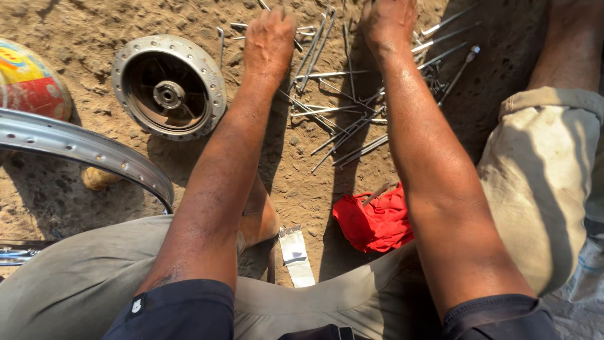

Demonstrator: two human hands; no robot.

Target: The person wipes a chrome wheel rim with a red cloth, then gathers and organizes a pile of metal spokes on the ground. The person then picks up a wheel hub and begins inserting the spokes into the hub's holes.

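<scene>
- Bare, dry dirt ground (pixel 75 25), brown and pebbly, carries everything.
- A round metal wheel hub (pixel 168 87) lies flat on it at upper left.
- A scatter of thin metal spokes (pixel 343 119) lies crisscrossed at upper middle.
- A crumpled red cloth (pixel 374 221) lies near the spokes, lower down.
- A small white strip (pixel 296 255) lies just left of the cloth.
- A curved chrome wheel rim (pixel 82 148) crosses the left side.
</scene>
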